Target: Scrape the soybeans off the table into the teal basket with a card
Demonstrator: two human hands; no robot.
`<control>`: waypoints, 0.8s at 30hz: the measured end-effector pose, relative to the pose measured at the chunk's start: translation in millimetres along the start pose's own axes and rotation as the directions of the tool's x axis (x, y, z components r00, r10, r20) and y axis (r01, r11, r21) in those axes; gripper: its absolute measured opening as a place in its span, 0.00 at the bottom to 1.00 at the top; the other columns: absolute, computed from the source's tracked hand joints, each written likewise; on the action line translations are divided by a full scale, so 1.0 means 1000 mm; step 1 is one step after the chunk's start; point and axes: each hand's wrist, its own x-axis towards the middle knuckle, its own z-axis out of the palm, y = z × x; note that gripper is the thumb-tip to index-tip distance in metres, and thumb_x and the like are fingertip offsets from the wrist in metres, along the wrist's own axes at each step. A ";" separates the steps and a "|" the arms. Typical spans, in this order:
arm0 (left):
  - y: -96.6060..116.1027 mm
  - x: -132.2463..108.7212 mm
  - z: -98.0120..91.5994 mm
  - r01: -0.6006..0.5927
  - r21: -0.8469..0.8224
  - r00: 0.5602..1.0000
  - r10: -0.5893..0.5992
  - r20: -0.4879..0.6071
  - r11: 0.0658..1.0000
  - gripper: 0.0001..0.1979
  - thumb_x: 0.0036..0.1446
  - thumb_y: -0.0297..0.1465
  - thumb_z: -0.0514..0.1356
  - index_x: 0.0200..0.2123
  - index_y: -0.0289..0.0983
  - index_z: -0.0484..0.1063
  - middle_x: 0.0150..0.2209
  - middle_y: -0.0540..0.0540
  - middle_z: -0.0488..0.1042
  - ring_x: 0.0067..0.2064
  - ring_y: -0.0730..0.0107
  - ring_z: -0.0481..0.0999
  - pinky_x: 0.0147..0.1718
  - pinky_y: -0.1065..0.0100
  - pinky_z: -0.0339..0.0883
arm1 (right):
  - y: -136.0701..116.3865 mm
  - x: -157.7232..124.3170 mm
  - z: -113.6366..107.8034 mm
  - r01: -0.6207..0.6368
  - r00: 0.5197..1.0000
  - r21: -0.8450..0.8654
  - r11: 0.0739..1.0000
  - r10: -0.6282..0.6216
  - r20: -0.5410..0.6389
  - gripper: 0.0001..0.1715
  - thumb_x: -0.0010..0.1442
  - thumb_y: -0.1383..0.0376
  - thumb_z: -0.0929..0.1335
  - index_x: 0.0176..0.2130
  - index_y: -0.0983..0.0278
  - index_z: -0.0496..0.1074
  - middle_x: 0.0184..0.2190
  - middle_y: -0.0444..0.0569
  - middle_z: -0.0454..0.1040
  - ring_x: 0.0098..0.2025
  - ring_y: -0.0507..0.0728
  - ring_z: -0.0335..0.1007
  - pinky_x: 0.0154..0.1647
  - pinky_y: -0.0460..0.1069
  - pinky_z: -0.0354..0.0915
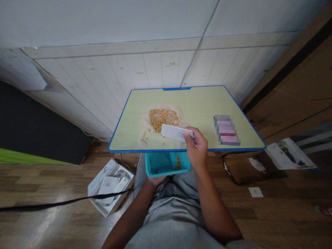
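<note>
My right hand (197,149) grips a flat white card-like plate (172,132) between thumb and fingers, its long edge close to the table's front side. Just beyond the plate lies a heap of round yellow soybeans (159,119), ringed by scattered pale grains (144,129) that look like rice. Below the table edge, my left hand (156,181) supports a turquoise plastic basket (167,173) from underneath; most of its fingers are hidden. Some small greenish-brown beans (177,163) sit inside the basket, mainly on its right side.
The small pale-green table (202,100) has a blue rim. A phone-like item (227,130), blurred out, lies on its right. On the floor stand an open white box (110,188) at left and a cardboard box (251,171) at right. A black strap (70,200) crosses the lower left.
</note>
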 end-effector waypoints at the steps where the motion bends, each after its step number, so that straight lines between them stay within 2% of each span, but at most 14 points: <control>1: 0.000 0.000 0.000 -0.005 -0.005 1.000 0.005 0.002 1.000 0.54 0.76 0.71 0.40 0.92 0.55 0.65 0.94 0.50 0.69 0.93 0.43 0.71 0.86 0.40 0.77 | 0.000 0.000 0.000 0.007 1.000 0.001 1.000 -0.007 0.001 0.24 0.80 0.40 0.79 0.49 0.57 0.91 0.43 0.50 0.93 0.46 0.65 0.89 0.49 0.54 0.82; 7: -0.006 0.004 -0.009 0.021 -0.184 1.000 -0.019 0.013 0.983 0.43 0.79 0.64 0.51 0.85 0.55 0.78 0.89 0.50 0.78 0.93 0.42 0.70 0.90 0.36 0.72 | 0.000 0.000 0.000 0.014 1.000 0.006 1.000 -0.014 0.015 0.23 0.80 0.42 0.79 0.49 0.56 0.92 0.43 0.51 0.94 0.46 0.65 0.90 0.50 0.55 0.83; 10: -0.009 0.006 -0.012 0.029 -0.299 1.000 -0.024 0.019 0.954 0.38 0.80 0.61 0.53 0.79 0.54 0.85 0.86 0.49 0.82 0.93 0.41 0.70 0.91 0.35 0.70 | 0.000 0.000 0.000 0.003 1.000 0.017 1.000 -0.004 0.028 0.24 0.80 0.40 0.79 0.49 0.56 0.92 0.43 0.50 0.93 0.46 0.65 0.90 0.49 0.55 0.83; 12: -0.009 0.007 -0.013 0.036 -0.315 0.999 -0.027 0.034 0.948 0.36 0.80 0.60 0.54 0.76 0.54 0.87 0.85 0.50 0.84 0.93 0.41 0.69 0.92 0.35 0.69 | 0.000 0.000 -0.001 -0.010 0.999 0.027 1.000 0.009 0.042 0.24 0.80 0.40 0.79 0.49 0.56 0.91 0.43 0.50 0.93 0.46 0.65 0.89 0.49 0.55 0.82; 15: -0.008 0.007 -0.013 0.035 -0.275 0.998 -0.022 0.051 0.961 0.37 0.79 0.61 0.54 0.77 0.54 0.87 0.86 0.51 0.82 0.94 0.41 0.69 0.90 0.35 0.71 | 0.000 0.000 -0.001 -0.038 0.997 0.031 0.999 0.036 0.067 0.24 0.79 0.41 0.79 0.48 0.57 0.91 0.42 0.50 0.93 0.45 0.65 0.89 0.49 0.55 0.82; 21: -0.008 0.007 -0.010 -0.007 -0.100 1.000 0.010 0.029 0.995 0.47 0.78 0.69 0.48 0.86 0.55 0.76 0.92 0.51 0.73 0.94 0.41 0.69 0.86 0.38 0.77 | -0.001 -0.001 -0.002 -0.072 0.992 0.038 0.997 0.067 0.109 0.21 0.77 0.43 0.80 0.48 0.56 0.91 0.41 0.49 0.92 0.44 0.65 0.88 0.47 0.54 0.81; 24: -0.012 0.009 -0.015 0.004 -0.172 1.000 0.001 0.025 0.985 0.44 0.80 0.67 0.49 0.82 0.55 0.81 0.89 0.49 0.77 0.93 0.39 0.71 0.87 0.35 0.75 | -0.001 -0.002 -0.002 -0.099 0.987 0.045 0.994 0.093 0.133 0.21 0.76 0.43 0.80 0.48 0.56 0.91 0.42 0.50 0.92 0.45 0.65 0.88 0.49 0.55 0.82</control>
